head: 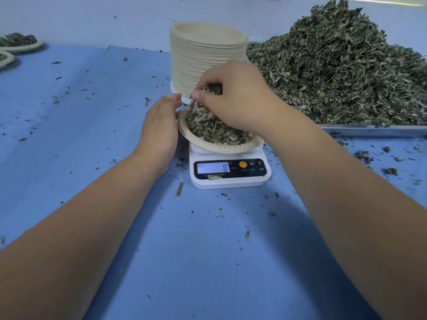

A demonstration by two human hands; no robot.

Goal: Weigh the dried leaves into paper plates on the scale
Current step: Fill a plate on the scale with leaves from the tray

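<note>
The scale [231,181] has a lit display [213,167] showing the single digit "8" at its right end. To the right of the display, on the same dark panel, are an orange round button [242,164] with no legible mark, then the letters "M" [251,163] and "T" [259,163]. Small print [213,175] runs under the display and beneath each button, too small and blurred to read.

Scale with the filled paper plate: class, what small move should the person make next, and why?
Probably lift the right hand clear of the paper plate. It pinches a clump of dried leaves that hangs into the plate's heap, and the left hand lies at the rim, so the display on the scale, showing 8, may not be settled.
</note>
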